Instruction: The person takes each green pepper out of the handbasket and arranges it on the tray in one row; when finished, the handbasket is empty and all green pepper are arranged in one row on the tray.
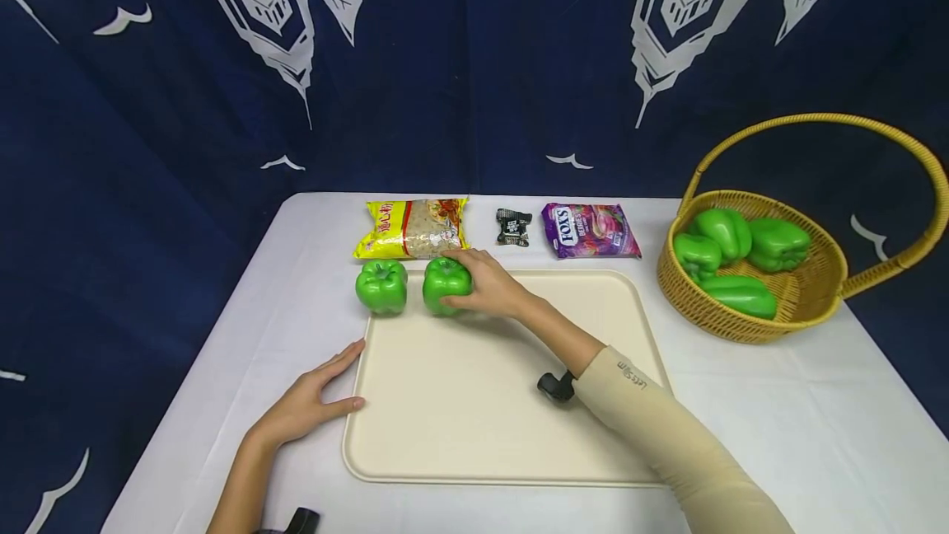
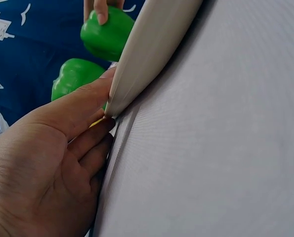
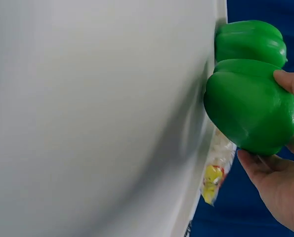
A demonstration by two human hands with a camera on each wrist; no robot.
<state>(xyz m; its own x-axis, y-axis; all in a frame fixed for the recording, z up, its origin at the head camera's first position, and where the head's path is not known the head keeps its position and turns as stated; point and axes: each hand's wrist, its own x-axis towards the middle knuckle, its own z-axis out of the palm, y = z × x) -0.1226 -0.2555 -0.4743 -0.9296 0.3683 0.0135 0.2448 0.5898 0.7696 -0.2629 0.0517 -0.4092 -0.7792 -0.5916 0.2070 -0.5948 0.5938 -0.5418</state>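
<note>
At the lower left of the head view, the left hand [image 1: 315, 402] has its fingers straight and thumb spread, the tips touching the left edge of a cream tray [image 1: 474, 410] on the white tabletop [image 1: 786, 427]. Left of centre, a green pepper [image 1: 381, 287] stands by the tray's upper left corner, with a yellow bag [image 1: 418, 229] behind. Just right of it, the held pepper [image 1: 437, 285], also green, is over the tray's upper left part, gripped between the right hand's [image 1: 493, 285] thumb and fingers. A small black packet [image 1: 513, 227] lies at upper centre, then a purple bag [image 1: 591, 231]. At the right, a wicker basket [image 1: 678, 303] holds four more peppers [image 1: 777, 244].
</note>
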